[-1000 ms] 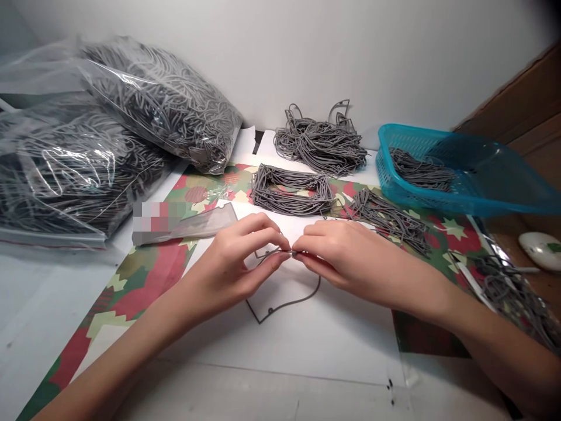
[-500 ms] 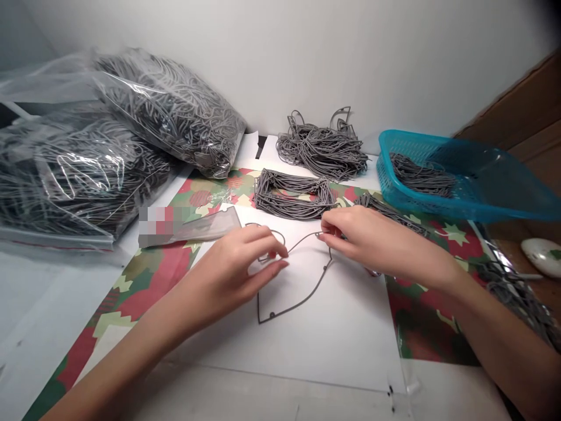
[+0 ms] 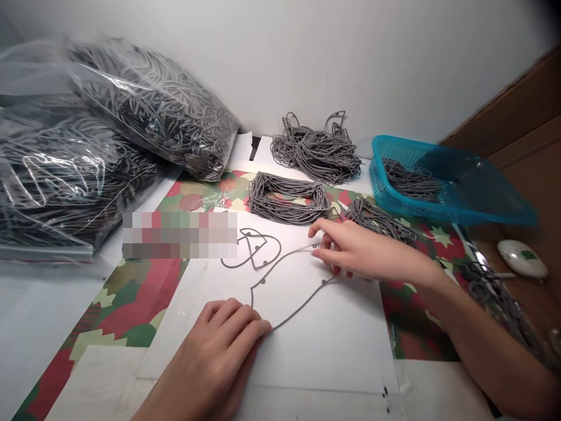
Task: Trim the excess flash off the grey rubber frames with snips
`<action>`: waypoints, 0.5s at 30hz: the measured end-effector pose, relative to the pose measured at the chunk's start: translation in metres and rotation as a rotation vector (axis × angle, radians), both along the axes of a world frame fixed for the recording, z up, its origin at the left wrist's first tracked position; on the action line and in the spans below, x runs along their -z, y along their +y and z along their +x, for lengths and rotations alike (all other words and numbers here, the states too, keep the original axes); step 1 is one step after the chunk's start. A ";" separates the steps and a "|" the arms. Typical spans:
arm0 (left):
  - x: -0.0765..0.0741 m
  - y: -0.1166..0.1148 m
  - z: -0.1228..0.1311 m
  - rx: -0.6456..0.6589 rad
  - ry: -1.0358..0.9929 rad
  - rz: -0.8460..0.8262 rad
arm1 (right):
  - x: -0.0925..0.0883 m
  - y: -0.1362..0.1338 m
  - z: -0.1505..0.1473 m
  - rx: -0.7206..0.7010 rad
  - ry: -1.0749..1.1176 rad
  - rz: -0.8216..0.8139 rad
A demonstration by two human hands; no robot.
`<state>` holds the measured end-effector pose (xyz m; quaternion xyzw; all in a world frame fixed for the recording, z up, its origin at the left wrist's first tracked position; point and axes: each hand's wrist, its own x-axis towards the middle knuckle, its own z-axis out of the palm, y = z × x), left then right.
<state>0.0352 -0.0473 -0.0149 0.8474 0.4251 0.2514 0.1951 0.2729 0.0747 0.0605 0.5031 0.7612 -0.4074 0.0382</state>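
A thin grey rubber gasket [image 3: 302,308] with small round tabs is spread as a loose four-sided loop on white paper [image 3: 350,339]. At its near left corner my left hand [image 3: 232,345] is closed, fingers together over the strand; the thumb is hidden. Around the loop's right end is my right hand [image 3: 346,248], thumb and forefinger apart with the strand between them and other fingers bent beneath. A second grey gasket [image 3: 277,242] lies twisted on the paper beyond my left hand, its left part covered by a blurred patch.
Behind the paper lie a neat rectangular stack of gaskets [image 3: 287,216], a tangled heap [image 3: 315,152] and a smaller bundle [image 3: 381,219]. Full clear bags [image 3: 153,105] stand at the left. A blue basket [image 3: 473,204] holds more gaskets; a white mouse-shaped object [image 3: 521,257] sits right.
My left hand has moved nearer and down to the loop's near left corner. My right hand's thumb and forefinger have parted. The loop is stretched wider, and the twisted gasket is now uncovered.
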 end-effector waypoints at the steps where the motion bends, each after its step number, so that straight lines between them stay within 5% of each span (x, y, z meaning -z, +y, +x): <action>1: 0.000 -0.001 -0.001 -0.008 -0.023 -0.031 | 0.000 -0.002 0.001 0.021 -0.025 0.049; 7: -0.007 0.004 -0.010 -0.074 -0.059 0.064 | 0.017 -0.027 0.019 0.187 -0.126 0.414; 15: 0.000 0.005 -0.017 -0.397 0.002 0.282 | 0.068 -0.051 0.034 0.176 -0.241 1.024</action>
